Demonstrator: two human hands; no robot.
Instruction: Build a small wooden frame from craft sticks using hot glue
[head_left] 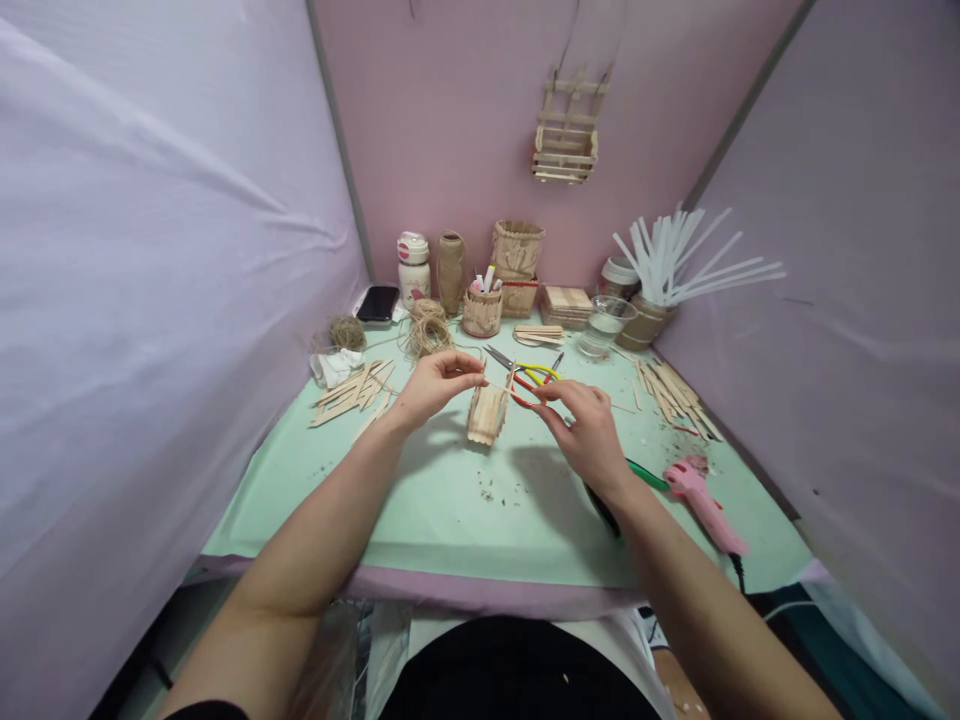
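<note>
A small structure of wooden craft sticks (487, 414) stands on the green table between my hands, with upright sticks at its far end. A thin wooden stick (501, 388) lies level across those uprights. My left hand (442, 385) pinches the stick's left end with thumb and fingers. At the other side, my right hand (581, 420) has its thumb and fingers closed on the stick's right end. Just behind the structure lie scissors or pliers with yellow handles (538, 373) and a red-handled tool (521, 400), partly hidden by my right hand.
A pink glue gun (705, 505) lies at the right, near loose sticks (679, 398). More sticks (352, 392) and twine (429, 330) are at the left. Behind stand a pen holder (481, 310), a water cup (602, 328) and white glue sticks (667, 258).
</note>
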